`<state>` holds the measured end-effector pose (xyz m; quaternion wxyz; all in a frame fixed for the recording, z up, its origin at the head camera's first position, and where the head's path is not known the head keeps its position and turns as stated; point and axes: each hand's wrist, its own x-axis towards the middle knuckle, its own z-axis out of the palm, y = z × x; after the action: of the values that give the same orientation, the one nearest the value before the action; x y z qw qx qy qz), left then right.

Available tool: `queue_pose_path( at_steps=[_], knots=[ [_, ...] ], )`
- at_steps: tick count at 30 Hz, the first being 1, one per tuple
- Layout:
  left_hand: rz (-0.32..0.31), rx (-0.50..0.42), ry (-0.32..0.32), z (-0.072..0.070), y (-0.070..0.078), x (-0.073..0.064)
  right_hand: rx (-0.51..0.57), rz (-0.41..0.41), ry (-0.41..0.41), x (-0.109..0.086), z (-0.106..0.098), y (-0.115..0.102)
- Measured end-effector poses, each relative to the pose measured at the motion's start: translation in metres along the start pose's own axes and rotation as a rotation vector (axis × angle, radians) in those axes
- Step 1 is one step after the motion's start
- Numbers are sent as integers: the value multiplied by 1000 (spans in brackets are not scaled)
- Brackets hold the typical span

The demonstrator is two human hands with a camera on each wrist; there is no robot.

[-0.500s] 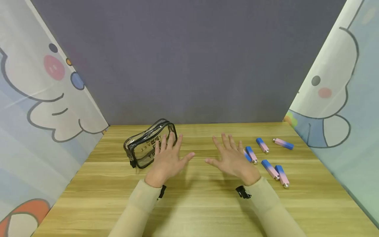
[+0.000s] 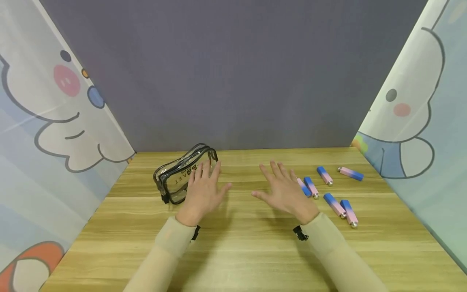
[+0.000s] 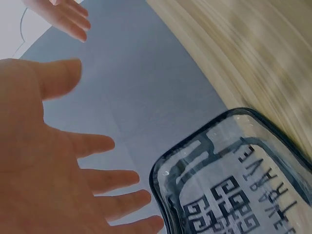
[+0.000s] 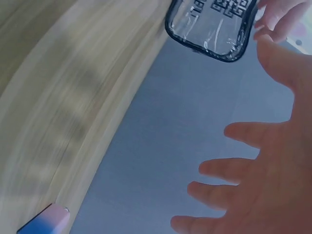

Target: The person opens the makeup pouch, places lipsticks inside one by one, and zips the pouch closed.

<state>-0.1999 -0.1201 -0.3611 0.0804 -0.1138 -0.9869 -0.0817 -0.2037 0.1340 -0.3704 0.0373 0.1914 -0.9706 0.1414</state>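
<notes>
My left hand (image 2: 202, 194) is held over the table with spread fingers, in front of a clear zip pouch (image 2: 175, 190) with black trim and black lettering. Part of the pouch hides behind that hand in the head view; the left wrist view shows its printed side. Nothing is in the left hand. My right hand (image 2: 288, 194), also with fingers apart and holding nothing, hovers right of the middle. Beside it lie several small blue-and-pink tubes with silver ends, the nearest tube (image 2: 303, 188) partly covered by the hand. Another tube (image 2: 350, 173) lies farthest right.
The wooden table (image 2: 233, 259) meets a grey panel (image 2: 240, 77) at its back edge. Cartoon-printed curtains flank it, a left curtain (image 2: 22, 170) and a right curtain (image 2: 408, 162). Two tubes lie close together nearer the front, a left one (image 2: 334, 205) and a right one (image 2: 349, 213).
My left hand has shifted slightly left and toward me, and the right hand has barely moved. The view has tilted a little. Pouch and tubes stay where they were on the table.
</notes>
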Motion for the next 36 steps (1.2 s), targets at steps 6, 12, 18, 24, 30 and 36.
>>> queue_pose_path(
  at_steps=[6,12,18,24,30,36],
  knots=[
    [14,38,91,0,-9,-2,1,-36,3,4,3,-3],
    [7,86,159,-1,-19,1,12,-65,7,10,7,-2],
    [-12,81,233,-1,-32,4,1,-101,30,17,9,-2],
    [-74,65,282,-3,-43,6,9,-119,60,20,6,-6],
    [-89,121,367,0,-50,11,-5,-127,80,25,2,-11],
    [-87,109,416,2,-54,16,-5,-105,75,30,0,-12]
  ],
)
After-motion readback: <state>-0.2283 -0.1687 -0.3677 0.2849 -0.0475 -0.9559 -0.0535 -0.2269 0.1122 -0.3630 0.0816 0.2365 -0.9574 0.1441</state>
